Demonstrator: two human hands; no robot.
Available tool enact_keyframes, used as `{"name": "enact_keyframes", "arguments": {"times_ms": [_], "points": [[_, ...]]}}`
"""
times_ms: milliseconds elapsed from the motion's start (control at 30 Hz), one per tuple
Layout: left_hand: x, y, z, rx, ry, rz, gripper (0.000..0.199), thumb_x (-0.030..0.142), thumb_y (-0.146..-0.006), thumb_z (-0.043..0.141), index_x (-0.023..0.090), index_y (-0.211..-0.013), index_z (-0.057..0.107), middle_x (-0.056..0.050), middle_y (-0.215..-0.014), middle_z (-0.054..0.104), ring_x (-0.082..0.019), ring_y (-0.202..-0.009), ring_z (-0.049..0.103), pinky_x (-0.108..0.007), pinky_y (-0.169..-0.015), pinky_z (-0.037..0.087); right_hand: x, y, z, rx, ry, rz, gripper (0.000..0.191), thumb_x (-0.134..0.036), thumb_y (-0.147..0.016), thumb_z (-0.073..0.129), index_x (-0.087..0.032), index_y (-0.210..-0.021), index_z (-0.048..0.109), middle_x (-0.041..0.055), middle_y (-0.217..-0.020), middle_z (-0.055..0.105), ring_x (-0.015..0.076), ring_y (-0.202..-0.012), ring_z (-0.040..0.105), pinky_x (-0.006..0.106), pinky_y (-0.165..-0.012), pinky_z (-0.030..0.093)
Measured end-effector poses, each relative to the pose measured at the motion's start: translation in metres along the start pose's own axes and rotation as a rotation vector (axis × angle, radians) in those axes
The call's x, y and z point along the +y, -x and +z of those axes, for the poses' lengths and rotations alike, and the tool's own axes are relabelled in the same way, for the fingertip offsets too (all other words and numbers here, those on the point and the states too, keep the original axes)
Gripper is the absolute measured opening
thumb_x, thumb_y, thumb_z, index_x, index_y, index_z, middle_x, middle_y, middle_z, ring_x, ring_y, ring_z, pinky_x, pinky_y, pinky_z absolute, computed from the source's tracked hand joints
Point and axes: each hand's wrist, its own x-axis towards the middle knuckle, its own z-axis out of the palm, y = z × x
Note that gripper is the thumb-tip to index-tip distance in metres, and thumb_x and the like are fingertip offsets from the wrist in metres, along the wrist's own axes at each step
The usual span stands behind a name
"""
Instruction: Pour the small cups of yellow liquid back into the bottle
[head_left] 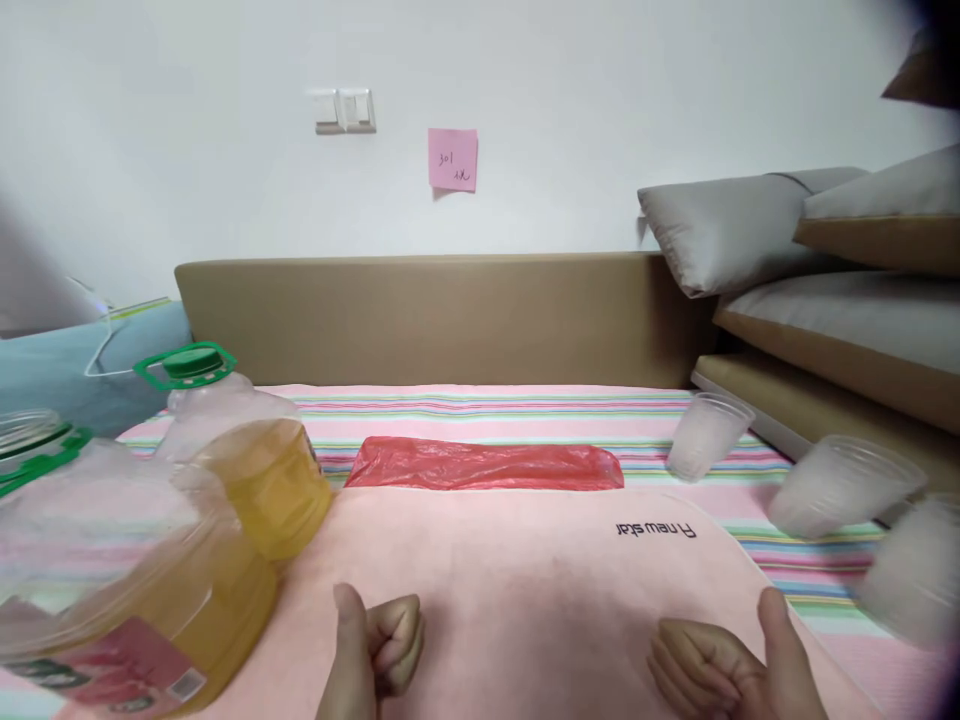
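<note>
Both hands are over a pink cloth near the bottom of the view. My left hand has its fingers curled in and its thumb pointing up, with nothing in it. To its left is a large clear bottle of yellow liquid with a green ring at its neck. My right hand is also curled, thumb up and empty. Behind the bottle stands a second one with a green cap. A folded red plastic bag lies along the cloth's far edge.
Clear plastic cups stand at the right: one farther back, one in the middle and one nearer. Grey and brown cushions are piled at the right. A brown headboard runs along the wall.
</note>
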Motion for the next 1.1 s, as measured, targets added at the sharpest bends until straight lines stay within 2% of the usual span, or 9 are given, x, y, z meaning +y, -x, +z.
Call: {"name": "enact_keyframes", "arguments": {"times_ms": [133,233,367,467,533,600,733,867,1100], "points": [[-0.008,-0.008,-0.005,0.063,-0.077,-0.073,0.081,0.104,-0.079,0.018,0.026,-0.057,0.025,0.007,-0.056,0.019,-0.013,-0.058,0.009,-0.034,-0.060,0.006,0.005,0.000,0.005,0.055,0.057,0.080,0.083,-0.099,-0.084,0.021,-0.024,-0.050,0.019,-0.0057,-0.049,0.013,0.0093,-0.048,0.009,0.033,-0.052,0.008],[-0.015,-0.007,-0.002,0.032,-0.082,-0.093,0.082,0.105,-0.078,0.022,0.026,-0.056,0.026,0.008,-0.055,0.019,-0.012,-0.056,0.008,-0.033,-0.060,0.007,0.010,0.002,0.012,0.061,0.133,0.086,0.084,-0.101,-0.083,0.025,-0.024,-0.049,0.021,-0.0061,-0.050,0.015,0.0086,-0.049,0.009,0.032,-0.052,0.007],[-0.019,-0.004,0.001,-0.019,-0.073,-0.105,0.083,0.106,-0.075,0.025,0.026,-0.055,0.026,0.009,-0.053,0.017,-0.011,-0.053,0.007,-0.033,-0.058,0.007,0.014,0.002,0.018,0.047,0.186,0.062,0.085,-0.102,-0.080,0.031,-0.024,-0.047,0.023,-0.0063,-0.048,0.016,0.0077,-0.047,0.010,0.032,-0.052,0.006],[-0.020,-0.003,0.001,0.002,-0.100,-0.109,0.084,0.108,-0.072,0.025,0.026,-0.053,0.025,0.008,-0.052,0.016,-0.011,-0.052,0.008,-0.033,-0.056,0.007,0.013,0.003,0.022,0.052,0.185,0.051,0.086,-0.102,-0.079,0.035,-0.024,-0.046,0.023,-0.0066,-0.048,0.015,0.0075,-0.047,0.010,0.032,-0.051,0.006],[-0.021,-0.003,0.001,0.025,-0.111,-0.088,0.084,0.106,-0.075,0.026,0.025,-0.053,0.025,0.008,-0.053,0.018,-0.011,-0.053,0.009,-0.033,-0.056,0.008,0.011,0.005,0.024,0.056,0.181,0.047,0.086,-0.103,-0.078,0.035,-0.024,-0.046,0.024,-0.0066,-0.048,0.016,0.0075,-0.047,0.010,0.032,-0.051,0.006],[-0.022,-0.002,0.000,0.026,-0.115,-0.073,0.083,0.104,-0.078,0.026,0.025,-0.054,0.024,0.007,-0.055,0.018,-0.012,-0.054,0.009,-0.033,-0.057,0.008,0.009,0.008,0.028,0.082,0.179,0.019,0.085,-0.102,-0.078,0.036,-0.024,-0.046,0.024,-0.0067,-0.048,0.015,0.0078,-0.048,0.010,0.032,-0.052,0.006],[-0.024,-0.001,0.000,0.017,-0.140,-0.072,0.083,0.105,-0.077,0.023,0.025,-0.054,0.024,0.007,-0.054,0.017,-0.012,-0.053,0.010,-0.033,-0.056,0.009,0.005,0.010,0.032,0.178,0.170,-0.050,0.084,-0.101,-0.078,0.041,-0.024,-0.048,0.022,-0.0069,-0.049,0.014,0.0086,-0.050,0.009,0.034,-0.053,0.007],[-0.028,-0.002,0.001,0.031,-0.148,-0.043,0.082,0.103,-0.080,0.023,0.025,-0.055,0.025,0.007,-0.053,0.017,-0.013,-0.054,0.011,-0.033,-0.056,0.011,0.004,0.011,0.033,0.197,0.167,-0.070,0.084,-0.099,-0.080,0.041,-0.024,-0.049,0.021,-0.0066,-0.051,0.013,0.0093,-0.051,0.009,0.034,-0.054,0.007],[-0.027,-0.003,0.004,0.035,-0.123,-0.040,0.082,0.103,-0.079,0.025,0.025,-0.055,0.025,0.007,-0.053,0.016,-0.013,-0.055,0.010,-0.034,-0.056,0.012,0.009,0.013,0.030,0.135,0.145,-0.084,0.082,-0.096,-0.088,0.031,-0.023,-0.052,0.019,-0.0058,-0.053,0.014,0.0105,-0.053,0.010,0.035,-0.055,0.009]]}}
